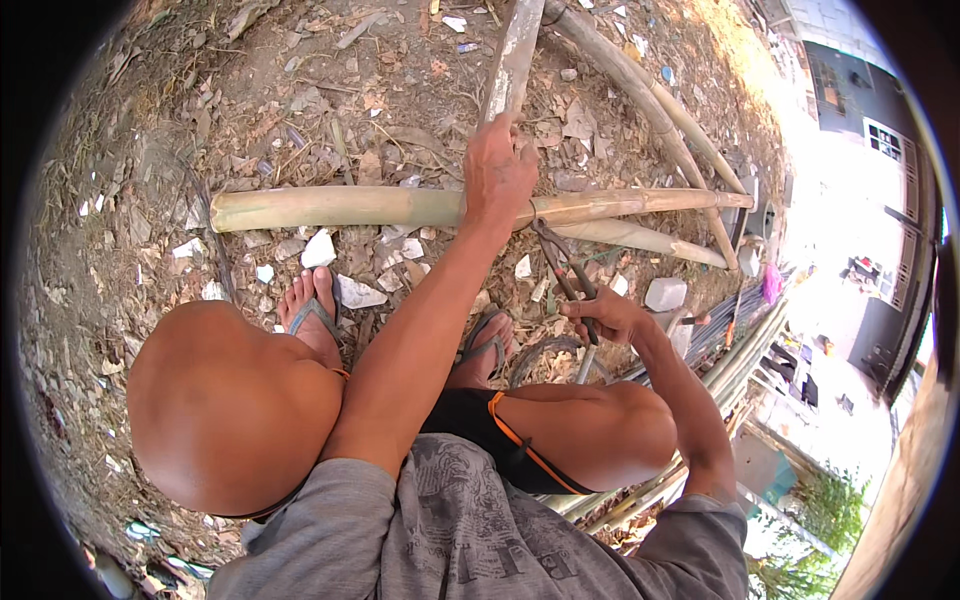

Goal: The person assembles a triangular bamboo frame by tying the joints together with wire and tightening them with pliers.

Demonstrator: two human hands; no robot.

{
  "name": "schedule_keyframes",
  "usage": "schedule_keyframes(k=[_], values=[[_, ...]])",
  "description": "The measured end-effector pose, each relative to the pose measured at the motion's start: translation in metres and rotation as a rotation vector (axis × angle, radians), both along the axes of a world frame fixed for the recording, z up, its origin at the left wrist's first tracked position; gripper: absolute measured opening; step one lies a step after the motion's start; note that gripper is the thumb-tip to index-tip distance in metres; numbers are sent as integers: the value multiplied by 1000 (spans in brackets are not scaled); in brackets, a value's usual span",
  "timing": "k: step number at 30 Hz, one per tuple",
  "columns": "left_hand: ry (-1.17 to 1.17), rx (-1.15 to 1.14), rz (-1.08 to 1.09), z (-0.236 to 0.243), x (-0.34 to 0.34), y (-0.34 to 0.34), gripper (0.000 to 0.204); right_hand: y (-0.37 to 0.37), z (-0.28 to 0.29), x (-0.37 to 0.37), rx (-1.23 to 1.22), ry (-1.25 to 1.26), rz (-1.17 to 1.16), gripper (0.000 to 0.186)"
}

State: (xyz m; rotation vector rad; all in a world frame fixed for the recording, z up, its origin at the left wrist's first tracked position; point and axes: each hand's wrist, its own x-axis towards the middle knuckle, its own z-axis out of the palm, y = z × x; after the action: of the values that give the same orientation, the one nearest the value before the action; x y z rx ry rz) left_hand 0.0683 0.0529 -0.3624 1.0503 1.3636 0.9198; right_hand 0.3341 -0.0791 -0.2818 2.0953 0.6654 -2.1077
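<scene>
Across the middle of the head view, a bamboo pole (335, 208) runs crosswise beyond the feet (318, 338), under the left hand (500, 178), whose grip is clasped over it where a second pole (511, 65) meets it. The right hand's (608, 315) grip is closed round the handles of the pliers (565, 268), whose tips reach a dark wire (533, 212) on the pole, just right of the left hand. Leaves (580, 122) and white shards (360, 293) strew the dirt ground (160, 150); far right, past stacked bamboo (740, 357), stands a sunlit building (850, 95). Dark print, too blurred to read, marks the grey shirt (460, 530).
</scene>
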Motion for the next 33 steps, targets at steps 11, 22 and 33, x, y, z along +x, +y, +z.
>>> schedule_keyframes(k=[11,22,33], values=[[579,-266,-218,-38,-4,-38,154,18,46,-73,1193,-1032,1443,45],[398,-182,-162,-41,-1,-48,148,38,44,-53,-52,-311,196,45],[433,-169,-162,-51,4,-46,146,75,57,-59,136,-541,780,37]])
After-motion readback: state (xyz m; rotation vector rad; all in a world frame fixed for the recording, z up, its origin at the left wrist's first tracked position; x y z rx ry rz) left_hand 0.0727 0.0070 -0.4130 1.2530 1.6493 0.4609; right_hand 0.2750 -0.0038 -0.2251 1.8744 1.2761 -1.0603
